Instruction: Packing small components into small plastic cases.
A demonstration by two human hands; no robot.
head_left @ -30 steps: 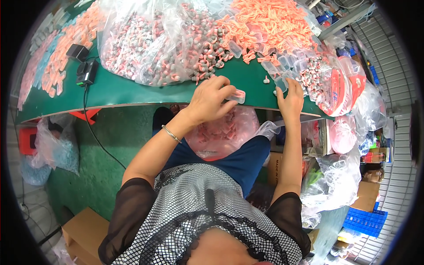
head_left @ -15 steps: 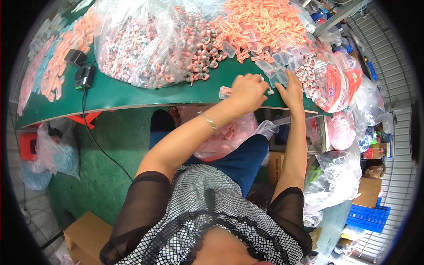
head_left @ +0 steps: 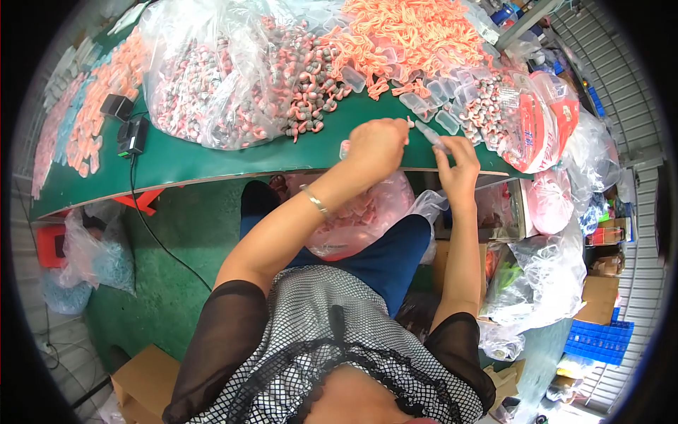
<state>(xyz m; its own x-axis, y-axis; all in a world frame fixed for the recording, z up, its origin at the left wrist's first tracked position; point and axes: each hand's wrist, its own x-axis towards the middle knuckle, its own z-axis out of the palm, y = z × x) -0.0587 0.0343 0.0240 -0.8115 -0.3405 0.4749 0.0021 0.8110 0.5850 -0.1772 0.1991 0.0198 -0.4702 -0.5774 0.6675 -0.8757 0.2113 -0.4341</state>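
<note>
My left hand (head_left: 376,150) is over the green table near its front edge, knuckles up and fingers closed. A small pinkish-white piece (head_left: 410,121) shows at its fingertips, too small to name. To its right, my right hand (head_left: 460,161) pinches a small clear plastic box (head_left: 429,134) between thumb and fingers, tilted toward the left hand. Another clear case with something pink (head_left: 345,149) lies on the table, partly hidden behind my left hand. Several empty-looking clear boxes (head_left: 446,121) lie just beyond my right hand, beside a heap of small pink-and-white pieces (head_left: 487,113).
A big clear bag (head_left: 212,92) spills pink-and-grey pieces (head_left: 311,99) across the green table (head_left: 233,161). Bundled orange cords (head_left: 417,35) are heaped at the back. Filled cases (head_left: 92,120) line the left, near a black device with a cable (head_left: 132,136). A pink bag (head_left: 353,219) is below the edge.
My right hand has picked up a clear box and brought it left, closing from a spread posture. My left hand has shifted slightly left, its fingers still closed.
</note>
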